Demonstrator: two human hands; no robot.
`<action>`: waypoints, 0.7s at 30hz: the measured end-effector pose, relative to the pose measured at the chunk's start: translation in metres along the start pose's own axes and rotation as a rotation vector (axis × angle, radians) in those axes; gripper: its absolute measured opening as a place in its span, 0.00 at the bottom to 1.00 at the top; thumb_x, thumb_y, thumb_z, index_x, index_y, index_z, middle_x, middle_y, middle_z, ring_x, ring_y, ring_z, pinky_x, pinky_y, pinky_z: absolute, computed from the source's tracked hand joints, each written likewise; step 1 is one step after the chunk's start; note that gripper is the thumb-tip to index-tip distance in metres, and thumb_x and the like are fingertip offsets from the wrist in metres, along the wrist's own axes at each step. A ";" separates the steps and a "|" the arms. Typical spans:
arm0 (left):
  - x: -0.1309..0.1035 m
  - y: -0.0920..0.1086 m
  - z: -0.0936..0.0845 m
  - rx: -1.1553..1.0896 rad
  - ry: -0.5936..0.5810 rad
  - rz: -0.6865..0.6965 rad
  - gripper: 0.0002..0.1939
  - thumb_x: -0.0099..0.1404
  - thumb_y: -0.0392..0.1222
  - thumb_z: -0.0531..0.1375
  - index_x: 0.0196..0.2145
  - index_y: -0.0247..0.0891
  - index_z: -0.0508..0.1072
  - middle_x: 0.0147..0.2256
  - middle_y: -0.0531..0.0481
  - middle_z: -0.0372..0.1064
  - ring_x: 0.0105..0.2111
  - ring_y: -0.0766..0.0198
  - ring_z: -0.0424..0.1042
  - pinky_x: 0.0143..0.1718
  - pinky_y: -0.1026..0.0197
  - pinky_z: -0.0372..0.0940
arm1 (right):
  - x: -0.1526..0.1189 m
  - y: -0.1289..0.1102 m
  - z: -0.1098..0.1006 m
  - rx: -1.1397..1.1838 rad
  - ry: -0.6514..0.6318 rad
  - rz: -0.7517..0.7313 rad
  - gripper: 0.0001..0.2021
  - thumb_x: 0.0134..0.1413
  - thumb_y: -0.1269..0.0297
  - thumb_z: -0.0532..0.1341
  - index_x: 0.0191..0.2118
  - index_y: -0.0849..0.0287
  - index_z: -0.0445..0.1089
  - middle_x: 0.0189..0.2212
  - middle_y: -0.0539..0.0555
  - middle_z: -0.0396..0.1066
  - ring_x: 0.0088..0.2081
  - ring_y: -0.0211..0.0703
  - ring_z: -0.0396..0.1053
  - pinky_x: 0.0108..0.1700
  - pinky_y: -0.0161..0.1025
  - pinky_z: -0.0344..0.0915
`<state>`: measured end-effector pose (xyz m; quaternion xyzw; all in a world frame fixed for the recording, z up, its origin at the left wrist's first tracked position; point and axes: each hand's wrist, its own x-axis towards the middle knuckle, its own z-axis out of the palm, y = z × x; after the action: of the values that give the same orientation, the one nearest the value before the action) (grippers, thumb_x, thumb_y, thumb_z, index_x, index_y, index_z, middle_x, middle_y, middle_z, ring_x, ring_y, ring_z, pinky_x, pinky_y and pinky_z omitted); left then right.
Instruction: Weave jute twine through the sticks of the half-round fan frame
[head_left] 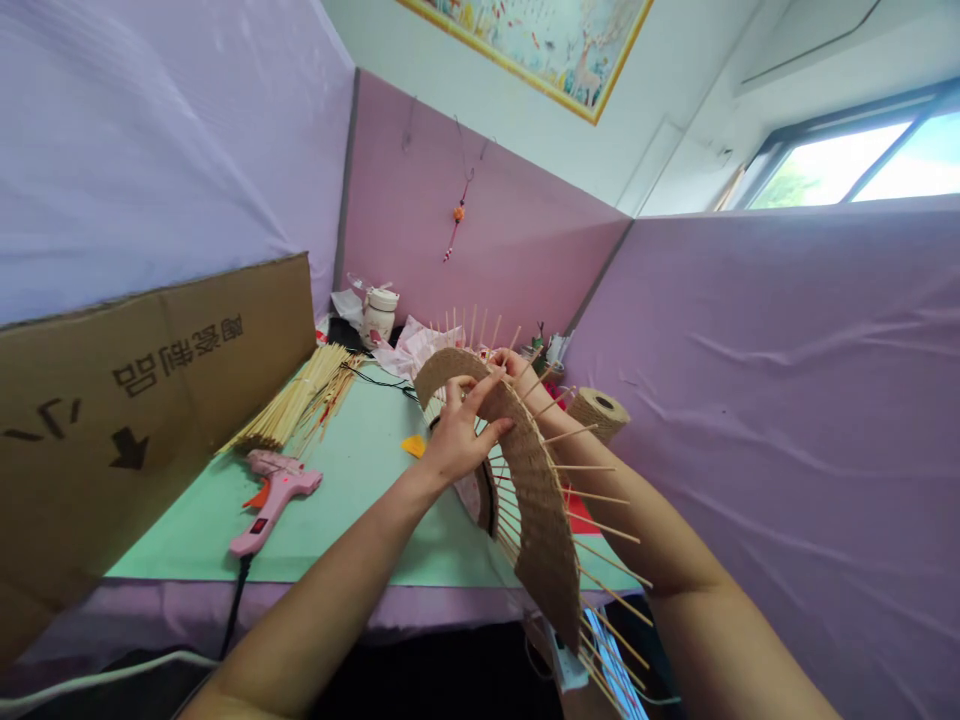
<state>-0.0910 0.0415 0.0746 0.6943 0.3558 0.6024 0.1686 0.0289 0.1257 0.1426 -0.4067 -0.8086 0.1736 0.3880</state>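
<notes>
A curved brown woven band with thin wooden sticks poking out along its outer edge is held up over the front of the green table. My left hand grips the band near its top, thumb and fingers on its face. Behind the upper edge, my right hand pinches at the rim among the sticks; its fingertips are partly hidden by the band. Inside the curve, more sticks run to a smaller dark-edged ring.
A pink glue gun lies at the left beside bundled sticks and a cardboard sheet. A white jar stands at the back. A twine roll is right of the band. Partitions surround the table.
</notes>
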 end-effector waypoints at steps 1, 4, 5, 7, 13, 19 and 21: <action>-0.001 -0.001 0.000 -0.025 -0.006 0.018 0.33 0.62 0.46 0.61 0.63 0.50 0.56 0.49 0.46 0.51 0.51 0.56 0.60 0.56 0.50 0.59 | 0.001 0.001 -0.001 0.003 0.016 0.002 0.09 0.52 0.57 0.58 0.27 0.55 0.63 0.22 0.49 0.63 0.28 0.40 0.60 0.30 0.38 0.58; -0.005 -0.005 -0.001 -0.073 -0.016 0.054 0.33 0.62 0.47 0.61 0.63 0.49 0.56 0.50 0.45 0.52 0.50 0.56 0.60 0.54 0.50 0.61 | 0.002 0.002 -0.005 0.008 0.053 -0.004 0.08 0.51 0.58 0.56 0.27 0.56 0.60 0.23 0.48 0.61 0.27 0.38 0.58 0.29 0.36 0.57; -0.006 -0.006 -0.001 -0.073 -0.021 0.060 0.33 0.62 0.47 0.61 0.63 0.49 0.56 0.51 0.45 0.52 0.50 0.56 0.60 0.53 0.50 0.61 | 0.002 0.002 -0.006 0.005 0.057 -0.016 0.09 0.51 0.57 0.55 0.27 0.56 0.60 0.23 0.47 0.61 0.26 0.38 0.58 0.29 0.36 0.56; -0.008 -0.009 -0.001 -0.054 -0.040 0.066 0.32 0.63 0.48 0.61 0.62 0.49 0.58 0.51 0.45 0.52 0.49 0.57 0.61 0.53 0.50 0.62 | 0.001 0.001 -0.010 -0.018 0.065 -0.049 0.09 0.51 0.57 0.55 0.27 0.56 0.59 0.22 0.47 0.61 0.25 0.37 0.57 0.29 0.35 0.56; -0.010 -0.008 -0.002 0.032 -0.088 0.081 0.29 0.65 0.51 0.58 0.62 0.49 0.60 0.50 0.45 0.50 0.51 0.56 0.59 0.55 0.50 0.60 | -0.002 -0.003 -0.020 -0.177 0.092 -0.150 0.09 0.54 0.57 0.56 0.29 0.57 0.63 0.21 0.46 0.62 0.24 0.35 0.57 0.29 0.34 0.55; -0.011 -0.004 -0.003 0.051 -0.088 0.052 0.29 0.64 0.53 0.58 0.62 0.50 0.61 0.50 0.45 0.50 0.52 0.56 0.59 0.56 0.50 0.61 | 0.002 -0.010 -0.032 -0.295 0.135 -0.169 0.11 0.53 0.57 0.60 0.27 0.58 0.66 0.19 0.47 0.64 0.22 0.34 0.57 0.29 0.34 0.54; -0.012 -0.004 -0.003 0.064 -0.096 0.036 0.29 0.64 0.53 0.58 0.62 0.52 0.60 0.50 0.45 0.50 0.52 0.56 0.59 0.55 0.49 0.61 | 0.004 -0.014 -0.038 -0.335 0.166 -0.180 0.11 0.52 0.56 0.62 0.26 0.58 0.67 0.19 0.47 0.64 0.22 0.34 0.57 0.29 0.35 0.54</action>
<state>-0.0954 0.0351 0.0646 0.7338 0.3538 0.5596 0.1524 0.0496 0.1190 0.1769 -0.4045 -0.8246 -0.0327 0.3942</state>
